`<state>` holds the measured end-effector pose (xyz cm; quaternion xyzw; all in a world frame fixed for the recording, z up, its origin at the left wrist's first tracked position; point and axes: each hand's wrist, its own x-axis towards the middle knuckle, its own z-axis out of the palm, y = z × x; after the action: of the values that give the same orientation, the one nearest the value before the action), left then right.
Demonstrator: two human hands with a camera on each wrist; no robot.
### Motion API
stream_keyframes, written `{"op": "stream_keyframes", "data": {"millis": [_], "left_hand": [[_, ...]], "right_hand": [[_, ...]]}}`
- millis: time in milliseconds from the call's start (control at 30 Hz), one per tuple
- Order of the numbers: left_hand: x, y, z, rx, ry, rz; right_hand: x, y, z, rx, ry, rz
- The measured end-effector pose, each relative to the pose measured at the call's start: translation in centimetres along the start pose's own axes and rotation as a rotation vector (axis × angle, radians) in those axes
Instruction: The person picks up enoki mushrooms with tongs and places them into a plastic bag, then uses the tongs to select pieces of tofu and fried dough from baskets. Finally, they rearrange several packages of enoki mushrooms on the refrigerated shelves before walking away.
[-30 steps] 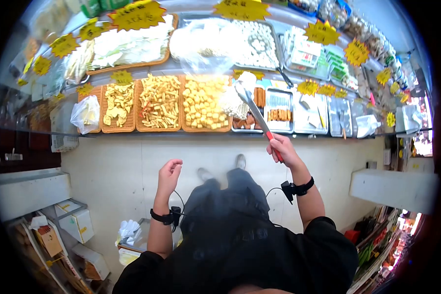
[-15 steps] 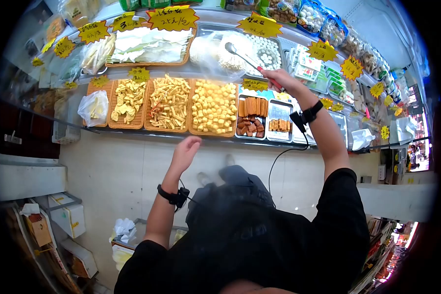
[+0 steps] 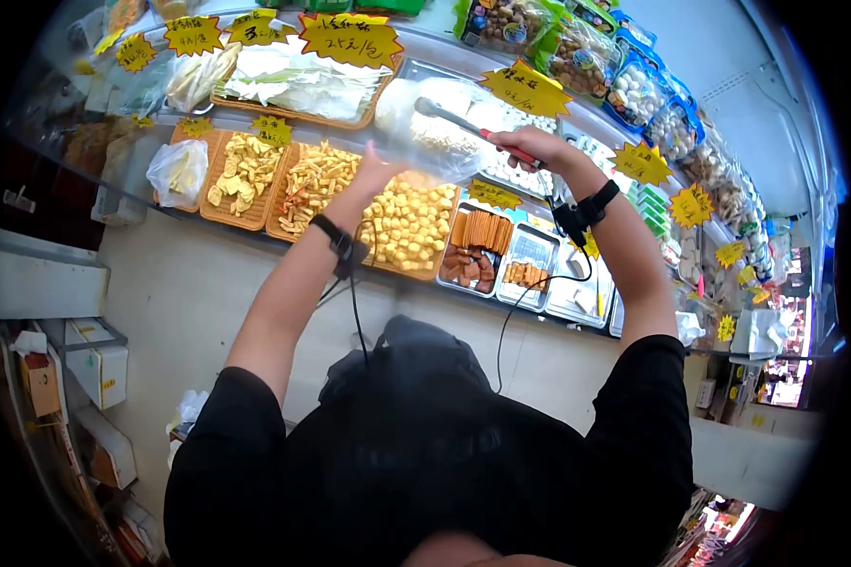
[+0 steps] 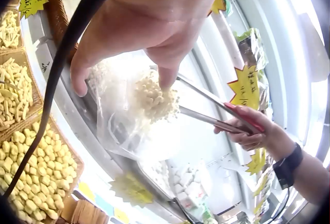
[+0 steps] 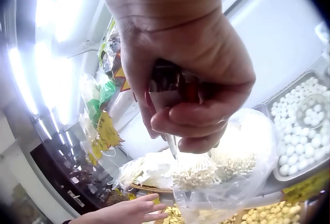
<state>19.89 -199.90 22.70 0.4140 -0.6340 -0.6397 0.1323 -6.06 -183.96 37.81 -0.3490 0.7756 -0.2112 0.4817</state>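
My right hand (image 3: 536, 148) grips red-handled metal tongs (image 3: 463, 121) over a clear plastic bag (image 4: 116, 131) of enoki mushrooms (image 4: 154, 97) on the back row of the counter. In the left wrist view the tong arms stand apart, their tips at the mushroom clump. My left hand (image 3: 373, 172) reaches over the front trays toward the bag and holds nothing. Its thumb and fingers (image 4: 80, 79) spread above the bag, one fingertip overlapping the mushrooms in that view. From the right wrist, the left hand's fingers look straight.
Along the front stand trays of yellow cubes (image 3: 408, 227), fried strips (image 3: 317, 180) and brown slabs (image 3: 482, 231). A tray of small white balls (image 5: 304, 131) lies right of the bag. Yellow price signs (image 3: 528, 87) stick up between rows. Wrist-camera cables (image 3: 354, 312) hang from both arms.
The tongs moved from above the front trays, a white clump at their tips, back to the enoki bag. My left hand rose from before the counter to over the trays, toward the bag.
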Motion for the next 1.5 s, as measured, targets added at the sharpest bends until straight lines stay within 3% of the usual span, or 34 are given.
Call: {"op": "stream_keyframes", "data": {"millis": [33,100,167,267,400,567,667,700,800,900,1100,1133,1200,1267,1333,1500], "left_hand": [[1.2,-0.3,0.7,-0.004,0.052,0.000],[3.1,-1.1,2.3,-0.264,-0.027,-0.173],[5.6,-3.6,3.3,-0.555,-0.204,-0.242],[7.0,-4.8,3.6,-0.753,0.092,-0.194],[3.8,-1.6,3.0,-0.673,0.290,0.065],[1.7,1.3,5.3,-0.636,0.234,0.272],[1.8,2.2,5.8,-0.654,0.266,0.282],[2.0,2.3,5.7,-0.651,0.251,0.284],[2.2,2.1,5.5,-0.637,0.223,0.272],[2.6,2.8,5.5,-0.635,0.223,0.241],[2.0,3.4,5.0,-0.656,0.211,0.237],[1.8,3.4,5.2,-0.671,0.219,0.227],[2.0,3.5,5.4,-0.687,0.228,0.225],[2.0,2.5,5.6,-0.686,0.233,0.217],[2.2,2.0,5.9,-0.718,0.247,0.233],[2.0,1.7,4.7,-0.784,0.224,0.243]], "right_hand": [[0.2,-0.2,0.2,0.015,-0.005,-0.014],[0.6,-0.3,0.7,0.066,0.005,0.010],[2.5,1.1,0.9,0.107,-0.029,-0.023],[4.6,2.3,1.3,0.222,-0.084,-0.028],[6.8,2.4,-0.1,0.215,-0.089,0.015],[8.1,-0.5,-0.2,0.159,-0.092,-0.021],[13.7,-0.1,0.4,0.065,-0.044,-0.042],[12.8,-1.1,0.5,0.086,0.045,-0.047],[12.5,-2.7,1.0,0.167,0.054,0.021],[10.5,-5.7,2.8,0.006,0.092,-0.014],[10.3,-4.4,2.2,0.433,-0.029,-0.059],[10.3,-3.9,2.1,0.536,-0.110,-0.163],[8.7,-3.5,3.6,0.619,-0.041,-0.144],[9.7,-0.9,5.1,0.582,-0.031,-0.073],[6.8,-0.6,6.6,0.477,0.084,-0.128],[2.8,1.5,7.8,0.217,0.159,-0.245]]}}
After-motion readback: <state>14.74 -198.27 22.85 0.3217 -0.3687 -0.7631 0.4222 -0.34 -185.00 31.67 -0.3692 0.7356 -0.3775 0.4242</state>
